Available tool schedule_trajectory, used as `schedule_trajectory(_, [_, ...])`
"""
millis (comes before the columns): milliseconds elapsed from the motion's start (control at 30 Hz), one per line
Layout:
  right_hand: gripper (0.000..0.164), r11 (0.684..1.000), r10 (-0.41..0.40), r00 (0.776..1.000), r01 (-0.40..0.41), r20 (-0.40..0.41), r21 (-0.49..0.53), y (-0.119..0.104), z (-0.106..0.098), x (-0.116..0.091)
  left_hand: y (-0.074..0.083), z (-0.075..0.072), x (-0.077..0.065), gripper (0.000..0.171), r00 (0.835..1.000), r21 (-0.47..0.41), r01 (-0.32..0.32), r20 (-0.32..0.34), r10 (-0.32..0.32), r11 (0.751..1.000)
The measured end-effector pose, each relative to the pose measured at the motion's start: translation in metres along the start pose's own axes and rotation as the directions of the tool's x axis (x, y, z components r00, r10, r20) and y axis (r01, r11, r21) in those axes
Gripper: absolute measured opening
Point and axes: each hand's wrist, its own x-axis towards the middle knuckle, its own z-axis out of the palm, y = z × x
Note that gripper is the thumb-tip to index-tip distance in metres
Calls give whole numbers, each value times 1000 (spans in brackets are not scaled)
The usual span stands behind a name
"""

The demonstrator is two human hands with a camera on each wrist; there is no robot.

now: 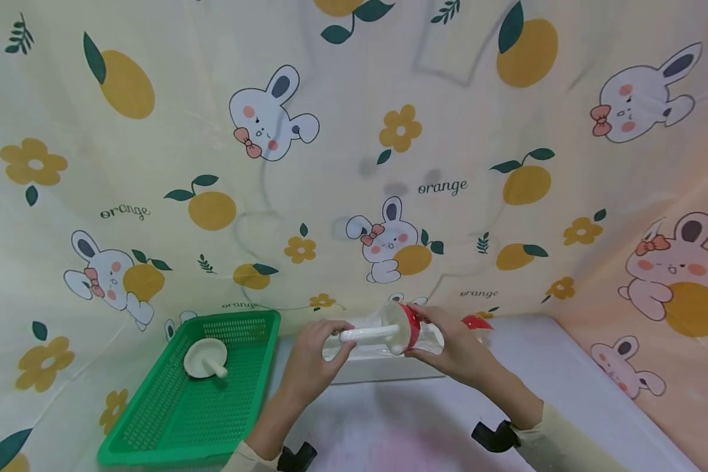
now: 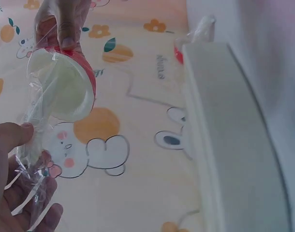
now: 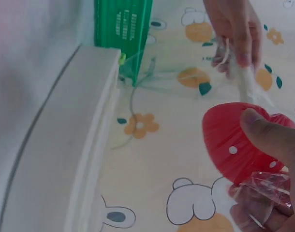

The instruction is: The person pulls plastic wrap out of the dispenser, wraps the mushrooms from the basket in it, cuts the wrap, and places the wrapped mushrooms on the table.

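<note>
Both hands hold a toy mushroom (image 1: 396,333), lying sideways, with a white stem and a red, white-dotted cap. Clear plastic film surrounds it. My left hand (image 1: 308,360) pinches the stem end and the film around it, and in the left wrist view loose film (image 2: 34,186) trails among those fingers. The cap is gripped by my right hand (image 1: 457,347), its thumb against the red cap (image 3: 229,145) in the right wrist view. Crumpled film (image 3: 271,186) also hangs by the right fingers.
On the left a green basket (image 1: 177,419) contains another mushroom (image 1: 203,359), its pale underside and stem facing up. Behind the hands stands a low white box (image 1: 383,372); another red-capped, film-wrapped piece (image 1: 476,322) is at its right end. A patterned cloth backdrop (image 1: 342,164) hangs behind the table (image 1: 377,419).
</note>
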Motion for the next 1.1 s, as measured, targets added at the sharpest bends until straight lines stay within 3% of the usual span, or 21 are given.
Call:
schedule_trajectory(200, [86,998,59,997,-60,45,12,-2,8,-25,-3,13,-28,25,1000,-12,-15,22,15,1000])
schedule_trajectory(367, [87,999,32,997,-32,64,2,3,21,-45,-9,22,-51,26,998,-32,-49,46,51,998])
schedule_trajectory(667, [89,999,-47,998,47,29,-2,16,53,-72,-18,38,-84,24,981,-54,61,185,-50,997])
schedule_trajectory(900, [87,991,-111,991,104,-70,-86,32,79,-85,-29,55,-99,30,988,-64,-9,156,19,998])
schedule_trajectory(1000, [87,991,-88,993,80,-75,-103,37,87,-89,-33,59,-103,35,988,-45,-42,146,48,998])
schedule_trajectory(1100, [86,995,-11,999,6,-49,-103,39,92,-91,-35,61,-105,40,985,-18,-46,163,49,999])
